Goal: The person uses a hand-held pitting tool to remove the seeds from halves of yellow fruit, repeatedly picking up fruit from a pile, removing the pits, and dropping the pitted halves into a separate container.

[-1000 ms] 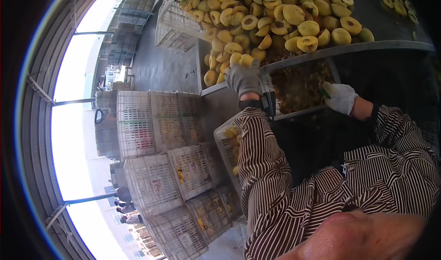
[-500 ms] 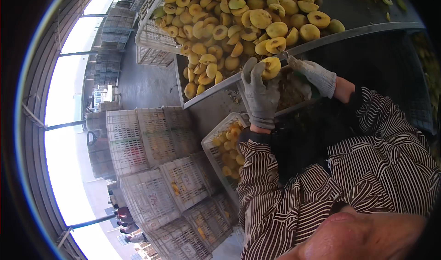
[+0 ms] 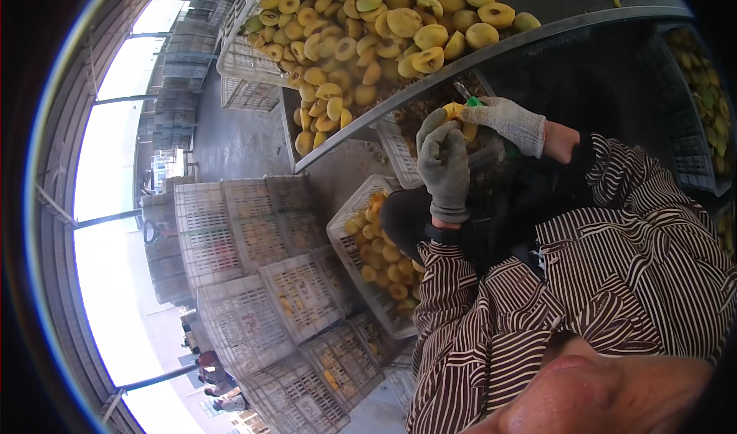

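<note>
Both my hands wear grey-white knit gloves and meet just below the near edge of the metal table. My left hand is closed round a yellow peach half, which partly hides behind its fingers. My right hand grips a small knife with a green handle; its short metal blade points up and away. The right fingertips touch the peach half. On the table lies a large heap of yellow peach halves, some with dark hollows showing. A further yellow piece shows just under the hands.
The table's metal rim runs across in front of me. Below left stands a white crate of yellow halves; another crate sits under the hands. Stacked crates rise at left. A crate of greenish fruit stands right.
Both hands have drawn back from over the table rim toward me with the peach half. The knife's green handle now shows. The view has shifted slightly, uncovering more of the lower-left crate.
</note>
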A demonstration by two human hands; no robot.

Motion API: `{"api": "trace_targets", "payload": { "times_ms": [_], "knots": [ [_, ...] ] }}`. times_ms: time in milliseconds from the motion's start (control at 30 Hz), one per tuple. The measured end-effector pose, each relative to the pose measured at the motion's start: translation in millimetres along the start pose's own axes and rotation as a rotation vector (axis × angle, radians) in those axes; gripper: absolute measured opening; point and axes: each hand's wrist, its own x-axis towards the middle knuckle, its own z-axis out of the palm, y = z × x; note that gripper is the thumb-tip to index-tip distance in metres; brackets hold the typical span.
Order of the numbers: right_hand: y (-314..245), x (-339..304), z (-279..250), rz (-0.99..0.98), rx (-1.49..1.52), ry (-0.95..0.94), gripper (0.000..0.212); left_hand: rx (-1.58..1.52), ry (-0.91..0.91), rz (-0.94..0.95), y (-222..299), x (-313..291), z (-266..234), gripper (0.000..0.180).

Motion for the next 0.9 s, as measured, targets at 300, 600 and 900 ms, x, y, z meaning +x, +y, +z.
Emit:
{"api": "trace_targets", "payload": {
  "times_ms": [300, 600, 900],
  "knots": [
    [23.2, 7.7, -6.5, -0.14, -0.003, 0.052, 0.044, -0.033, -0.012, -0.306, -9.8, 11.9, -16.1, 0.06],
    [25.5, 14.2, 5.1, -0.476, -0.918, 0.374, 0.037, -1.251, 0.181, -0.813, -52.3, 4.2, 19.2, 0.064],
    [25.9, 1.3, 9.7, -0.333, -1.365, 0.071, 0.03, -0.853, 0.144, -0.493, -70.5, -8.1, 16.1, 0.042]
  ]
}}
